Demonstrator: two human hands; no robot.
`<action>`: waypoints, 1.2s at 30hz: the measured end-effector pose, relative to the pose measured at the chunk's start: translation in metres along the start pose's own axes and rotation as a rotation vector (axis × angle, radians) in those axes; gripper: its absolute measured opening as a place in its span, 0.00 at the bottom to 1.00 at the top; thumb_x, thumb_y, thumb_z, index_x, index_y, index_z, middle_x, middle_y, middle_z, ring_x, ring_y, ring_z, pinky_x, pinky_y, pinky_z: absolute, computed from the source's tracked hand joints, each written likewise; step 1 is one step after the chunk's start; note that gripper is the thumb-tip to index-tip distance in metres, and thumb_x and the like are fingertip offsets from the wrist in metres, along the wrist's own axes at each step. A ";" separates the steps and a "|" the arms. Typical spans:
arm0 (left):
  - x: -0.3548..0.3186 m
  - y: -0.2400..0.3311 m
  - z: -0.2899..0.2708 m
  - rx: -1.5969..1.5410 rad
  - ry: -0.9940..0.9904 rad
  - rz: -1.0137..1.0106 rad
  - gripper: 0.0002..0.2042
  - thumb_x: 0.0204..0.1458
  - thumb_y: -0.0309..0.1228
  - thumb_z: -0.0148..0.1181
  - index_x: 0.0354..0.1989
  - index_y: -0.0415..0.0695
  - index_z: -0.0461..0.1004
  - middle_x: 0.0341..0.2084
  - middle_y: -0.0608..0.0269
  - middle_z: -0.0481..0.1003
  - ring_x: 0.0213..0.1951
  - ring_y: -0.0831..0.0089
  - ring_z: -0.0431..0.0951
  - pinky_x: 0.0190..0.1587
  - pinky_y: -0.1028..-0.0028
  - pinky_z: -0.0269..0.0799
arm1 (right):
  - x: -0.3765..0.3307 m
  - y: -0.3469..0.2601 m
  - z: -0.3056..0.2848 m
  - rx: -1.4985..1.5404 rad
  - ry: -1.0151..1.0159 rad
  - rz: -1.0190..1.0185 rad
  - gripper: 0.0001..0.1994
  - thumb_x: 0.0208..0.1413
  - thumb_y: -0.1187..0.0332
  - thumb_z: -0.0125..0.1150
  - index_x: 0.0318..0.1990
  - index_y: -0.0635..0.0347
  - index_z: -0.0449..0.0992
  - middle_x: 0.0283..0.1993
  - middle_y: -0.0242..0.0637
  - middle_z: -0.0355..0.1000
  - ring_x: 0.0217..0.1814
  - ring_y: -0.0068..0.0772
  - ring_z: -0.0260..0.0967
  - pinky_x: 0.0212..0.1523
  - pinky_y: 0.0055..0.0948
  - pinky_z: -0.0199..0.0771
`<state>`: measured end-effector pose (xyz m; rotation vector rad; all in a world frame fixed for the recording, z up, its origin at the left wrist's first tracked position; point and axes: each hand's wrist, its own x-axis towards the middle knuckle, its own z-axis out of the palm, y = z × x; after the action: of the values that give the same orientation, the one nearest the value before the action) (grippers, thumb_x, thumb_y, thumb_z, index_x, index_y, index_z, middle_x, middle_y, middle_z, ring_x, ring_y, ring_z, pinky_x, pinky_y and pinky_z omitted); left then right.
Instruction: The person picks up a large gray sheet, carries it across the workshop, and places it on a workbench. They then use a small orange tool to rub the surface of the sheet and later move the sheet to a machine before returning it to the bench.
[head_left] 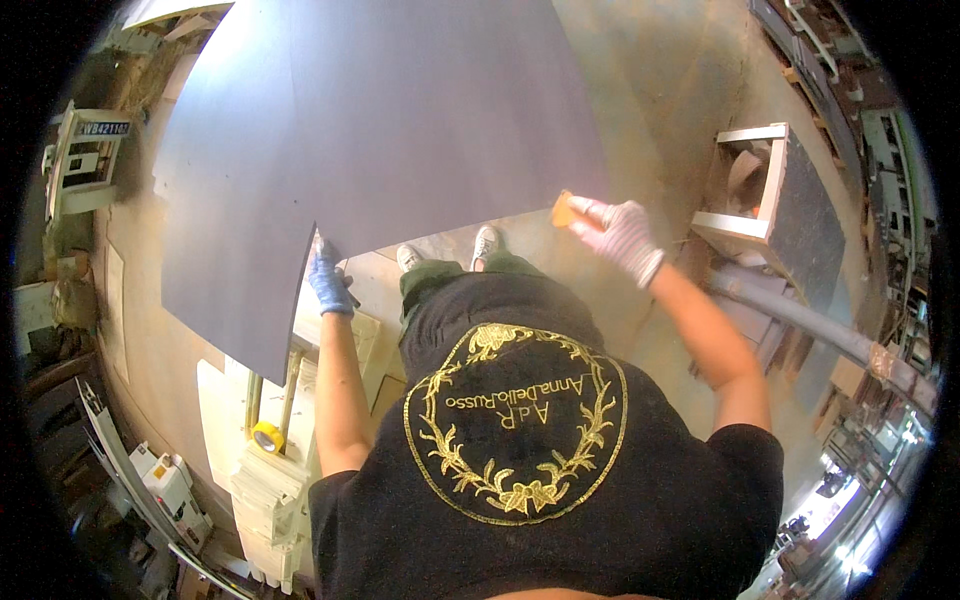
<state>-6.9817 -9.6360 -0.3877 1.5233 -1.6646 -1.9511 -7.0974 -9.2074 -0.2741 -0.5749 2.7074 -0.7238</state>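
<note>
A large dark grey panel spreads out in front of me, with a notch cut into its near edge. At the inner corner of that notch is my left hand in a blue glove, its fingers closed against the panel's edge and partly hidden. My right hand wears a pale striped glove and pinches a small orange block. That hand is by the panel's near right edge; whether the block touches the surface I cannot tell.
Left of me, pale boards are stacked, with a yellow tape roll on them. A white-framed dark box stands at the right, near a long grey tube. A white-framed stand is at the far left.
</note>
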 end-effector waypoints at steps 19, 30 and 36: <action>0.003 0.001 0.002 -0.033 -0.014 0.004 0.11 0.50 0.46 0.55 0.32 0.53 0.72 0.21 0.77 0.66 0.12 0.86 0.54 0.12 0.83 0.50 | -0.037 -0.005 0.101 -0.093 0.423 -0.021 0.12 0.45 0.64 0.60 0.40 0.49 0.77 0.13 0.33 0.67 0.14 0.35 0.64 0.19 0.30 0.60; 0.001 0.004 0.004 -0.047 -0.046 -0.023 0.12 0.51 0.46 0.54 0.35 0.53 0.73 0.21 0.78 0.67 0.10 0.86 0.53 0.11 0.83 0.48 | -0.023 -0.028 0.078 0.023 0.358 0.137 0.12 0.45 0.63 0.60 0.39 0.47 0.77 0.14 0.38 0.68 0.14 0.39 0.64 0.18 0.32 0.62; 0.016 -0.006 -0.003 -0.038 -0.072 -0.018 0.15 0.53 0.47 0.51 0.42 0.53 0.72 0.23 0.78 0.69 0.09 0.85 0.51 0.11 0.83 0.48 | -0.034 -0.027 0.072 0.117 0.353 0.104 0.11 0.47 0.60 0.57 0.39 0.47 0.77 0.18 0.37 0.71 0.17 0.39 0.66 0.23 0.32 0.64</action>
<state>-6.9841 -9.6461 -0.4011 1.4764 -1.6368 -2.0576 -7.0331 -9.2430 -0.3146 -0.2980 2.9572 -1.0324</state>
